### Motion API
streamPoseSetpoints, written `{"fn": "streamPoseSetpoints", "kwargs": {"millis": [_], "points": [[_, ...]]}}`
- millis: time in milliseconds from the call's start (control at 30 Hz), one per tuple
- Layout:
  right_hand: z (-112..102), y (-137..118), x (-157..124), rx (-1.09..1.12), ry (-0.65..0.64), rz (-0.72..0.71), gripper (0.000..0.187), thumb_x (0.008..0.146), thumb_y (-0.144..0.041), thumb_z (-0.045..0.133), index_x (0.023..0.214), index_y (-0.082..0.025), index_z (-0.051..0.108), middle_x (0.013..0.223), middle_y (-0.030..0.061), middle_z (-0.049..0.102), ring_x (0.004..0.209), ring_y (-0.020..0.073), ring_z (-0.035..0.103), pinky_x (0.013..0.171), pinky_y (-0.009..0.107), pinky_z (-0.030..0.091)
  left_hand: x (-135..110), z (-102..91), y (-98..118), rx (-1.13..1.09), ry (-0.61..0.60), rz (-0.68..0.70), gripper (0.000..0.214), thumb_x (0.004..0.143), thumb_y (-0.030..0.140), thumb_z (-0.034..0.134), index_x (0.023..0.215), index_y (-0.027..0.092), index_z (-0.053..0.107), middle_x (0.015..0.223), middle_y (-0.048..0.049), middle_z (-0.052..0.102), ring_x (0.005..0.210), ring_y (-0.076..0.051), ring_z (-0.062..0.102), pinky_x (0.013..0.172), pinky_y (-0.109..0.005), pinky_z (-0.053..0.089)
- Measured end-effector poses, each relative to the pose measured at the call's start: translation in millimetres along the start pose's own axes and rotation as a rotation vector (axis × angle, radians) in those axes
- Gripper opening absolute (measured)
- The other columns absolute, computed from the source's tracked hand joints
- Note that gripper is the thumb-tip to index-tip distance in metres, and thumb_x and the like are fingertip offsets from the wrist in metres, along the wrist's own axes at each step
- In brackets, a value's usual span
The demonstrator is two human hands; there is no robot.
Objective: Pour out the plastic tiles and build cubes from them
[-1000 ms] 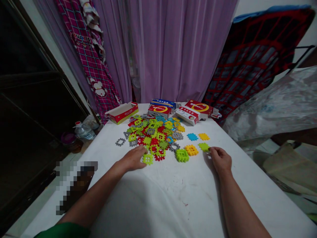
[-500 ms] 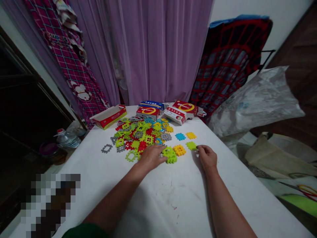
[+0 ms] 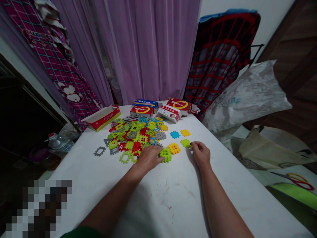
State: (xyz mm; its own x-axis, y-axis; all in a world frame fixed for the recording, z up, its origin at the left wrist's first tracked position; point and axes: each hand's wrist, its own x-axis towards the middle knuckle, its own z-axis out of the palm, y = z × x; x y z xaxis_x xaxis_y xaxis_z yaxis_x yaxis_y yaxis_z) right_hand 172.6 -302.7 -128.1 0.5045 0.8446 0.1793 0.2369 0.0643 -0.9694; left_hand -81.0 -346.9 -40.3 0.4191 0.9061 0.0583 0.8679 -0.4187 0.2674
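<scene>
My left hand [image 3: 150, 158] curls its thumb and fingers against the left side of a small stack of green interlocking plastic tiles [image 3: 165, 154]. My right hand [image 3: 201, 154] has its fingers pinched together at the right edge of a flat green tile [image 3: 185, 143] on the table. Between the hands, beside the stack, sits a yellow windowed tile piece [image 3: 174, 148]. Farther back lie a single blue tile [image 3: 175, 134] and a single yellow tile [image 3: 185, 132]. A mixed heap of tiles [image 3: 133, 134] spreads behind my left hand, in green, red, grey, blue and yellow.
Along the white table's [image 3: 153, 205] far edge stand an open red-and-green box [image 3: 102, 118], a blue box [image 3: 146, 103] and several red or white boxes [image 3: 169, 112]. A plastic sack [image 3: 245, 96] is at the right; scissors [image 3: 294, 180] lie lower right. A water bottle [image 3: 59, 142] stands at left.
The view has turned slightly right, so everything appears shifted left. Both hands keep nearly the same places, by the green stack and the flat green tile.
</scene>
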Motion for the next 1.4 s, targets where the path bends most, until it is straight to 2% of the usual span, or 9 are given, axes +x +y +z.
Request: {"fn": "streamPoseSetpoints", "kwargs": {"millis": [367,533,700,833,933,1067,1233,1333,1400], "points": [[-1,4,2,-0.037,0.008,0.003,0.032,0.068,-0.05,0.063,0.073,-0.018,0.07,0.063,0.0025,0.066,0.058,0.0166,0.057,0.055,0.028,0.043,-4,9.5,-4,-0.087,0.018,0.01,0.043,0.083,0.038,0.067,0.123,0.023,0.064,0.128,-0.0067,0.066,0.117,-0.024,0.061,0.101,-0.036,0.046],[-2,-1,0,-0.024,0.008,0.024,0.034,0.066,-0.051,0.065,0.073,-0.018,0.071,0.064,0.0035,0.067,0.059,0.0174,0.057,0.055,0.029,0.044,-16,2.3,-12,-0.156,0.085,-0.021,0.041,0.083,0.038,0.066,0.121,0.022,0.065,0.127,-0.006,0.067,0.115,-0.022,0.061,0.1,-0.033,0.046],[-3,0,0,-0.052,0.014,0.02,0.035,0.064,-0.051,0.065,0.072,-0.018,0.071,0.063,0.0034,0.066,0.059,0.0182,0.057,0.057,0.031,0.044,-40,-16.6,-62,-0.111,0.26,-0.255,0.02,0.089,0.031,0.056,0.098,0.024,0.072,0.102,-0.0025,0.073,0.097,-0.018,0.065,0.087,-0.029,0.049],[-3,5,2,-0.071,0.001,0.036,0.036,0.064,-0.052,0.064,0.075,-0.018,0.071,0.065,0.0043,0.068,0.061,0.0199,0.059,0.058,0.032,0.045,-68,-30.3,-125,0.067,0.354,-0.506,0.027,0.09,0.032,0.05,0.106,0.023,0.07,0.109,-0.0056,0.071,0.103,-0.022,0.064,0.09,-0.033,0.048],[-3,7,3,-0.07,0.005,0.043,0.036,0.062,-0.051,0.066,0.075,-0.018,0.071,0.066,0.0053,0.069,0.062,0.021,0.061,0.059,0.033,0.046,-82,-33.8,-158,0.187,0.324,-0.664,0.043,0.088,0.045,0.053,0.121,0.02,0.064,0.124,-0.0113,0.066,0.114,-0.028,0.06,0.097,-0.037,0.046],[-4,6,2,-0.082,-0.011,0.047,0.036,0.062,-0.05,0.066,0.076,-0.018,0.071,0.065,0.0053,0.07,0.059,0.0209,0.061,0.057,0.033,0.047,-81,-28.9,-171,0.228,0.223,-0.732,0.063,0.085,0.059,0.051,0.128,0.015,0.059,0.127,-0.0169,0.063,0.116,-0.032,0.059,0.097,-0.04,0.045],[-5,9,3,-0.126,-0.024,0.031,0.04,0.062,-0.053,0.065,0.078,-0.017,0.072,0.066,0.0055,0.07,0.059,0.0206,0.062,0.058,0.032,0.047,-70,-24.2,-170,0.223,0.201,-0.85,0.047,0.087,0.05,0.05,0.122,0.022,0.064,0.121,-0.0128,0.068,0.113,-0.031,0.061,0.092,-0.039,0.047],[-5,13,4,-0.111,-0.029,0.016,0.041,0.062,-0.053,0.066,0.079,-0.016,0.072,0.067,0.0061,0.07,0.059,0.0205,0.062,0.058,0.032,0.048,-75,-27.1,-174,0.153,0.249,-0.853,0.035,0.091,0.039,0.046,0.112,0.024,0.069,0.11,-0.0113,0.072,0.106,-0.029,0.064,0.087,-0.037,0.047],[-5,13,5,-0.094,-0.027,0.018,0.041,0.061,-0.052,0.067,0.078,-0.016,0.072,0.067,0.0065,0.07,0.06,0.021,0.063,0.057,0.032,0.048,-82,-27.8,-175,0.023,0.358,-0.829,0.032,0.092,0.037,0.046,0.11,0.023,0.069,0.106,-0.0097,0.073,0.1,-0.026,0.065,0.083,-0.035,0.048]]}}
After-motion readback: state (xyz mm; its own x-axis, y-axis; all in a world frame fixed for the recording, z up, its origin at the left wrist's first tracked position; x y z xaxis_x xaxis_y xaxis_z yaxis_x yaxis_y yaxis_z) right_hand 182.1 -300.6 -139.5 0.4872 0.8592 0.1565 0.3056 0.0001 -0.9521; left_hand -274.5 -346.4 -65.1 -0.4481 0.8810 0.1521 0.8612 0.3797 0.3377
